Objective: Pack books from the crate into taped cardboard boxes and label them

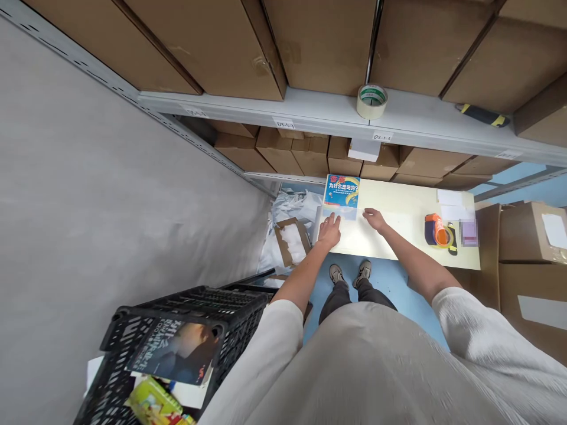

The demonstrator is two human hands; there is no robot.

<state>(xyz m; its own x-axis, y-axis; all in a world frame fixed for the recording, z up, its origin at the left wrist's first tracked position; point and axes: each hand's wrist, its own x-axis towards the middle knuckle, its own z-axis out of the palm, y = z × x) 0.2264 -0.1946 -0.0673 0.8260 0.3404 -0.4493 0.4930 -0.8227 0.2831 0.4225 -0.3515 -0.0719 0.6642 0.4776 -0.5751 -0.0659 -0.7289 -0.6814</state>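
A blue picture book (342,190) with red and white lettering and a yellow banana on its cover lies near the left end of the pale table (394,209). A clear, whitish film (348,212) covers its lower edge. My left hand (330,231) rests there with fingers apart, fingertips on the film and the table just below the book. To the right of the book is my right hand (375,219), its fingers drawn together in a pinch close to the film's right side. Anything between those fingertips is too small to make out.
On the table's right stand an orange tape dispenser (438,231), a utility knife (452,239) and white papers (452,203). Shelves with cartons (328,47) rise behind, holding a tape roll (372,101). A black crate (177,295) with books is at lower left; cartons (531,283) stand right.
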